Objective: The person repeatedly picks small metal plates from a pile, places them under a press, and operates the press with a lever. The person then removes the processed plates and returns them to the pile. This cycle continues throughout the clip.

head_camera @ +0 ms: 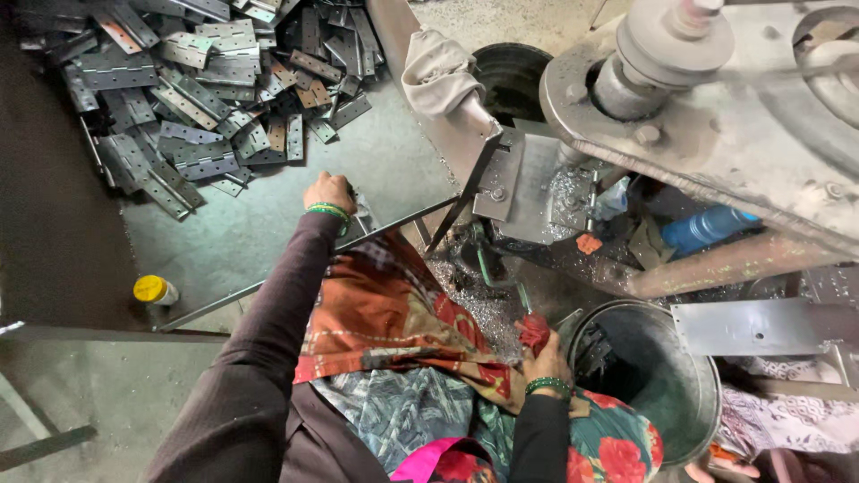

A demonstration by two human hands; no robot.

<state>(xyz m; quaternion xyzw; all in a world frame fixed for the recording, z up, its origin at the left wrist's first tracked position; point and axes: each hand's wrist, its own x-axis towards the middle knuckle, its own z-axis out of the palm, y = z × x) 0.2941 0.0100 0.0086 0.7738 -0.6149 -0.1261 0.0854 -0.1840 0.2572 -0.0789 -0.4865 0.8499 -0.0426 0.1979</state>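
The left hand (pixel 329 191) pinches one hinge (pixel 361 211) at the bench (pixel 268 233) edge, near the pile (pixel 206 89). The right hand (pixel 546 358) grips a red handle (pixel 533 333) by the bucket (pixel 662 376). Next, I think, the hinge needs setting straight under the press (pixel 537 179).

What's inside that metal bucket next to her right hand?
In the bucket, a few dark metal pieces lie against the near wall by the right hand. The bottom is dark; the part nearest the hand is hidden behind it.

Light: dim, flat, diffuse; brightest around 12 to 2 o'clock.
Shadows: deep at 9 o'clock edge.
Glare: mild on machine plate (pixel 716 134).
Blur: slight, edges stretched.
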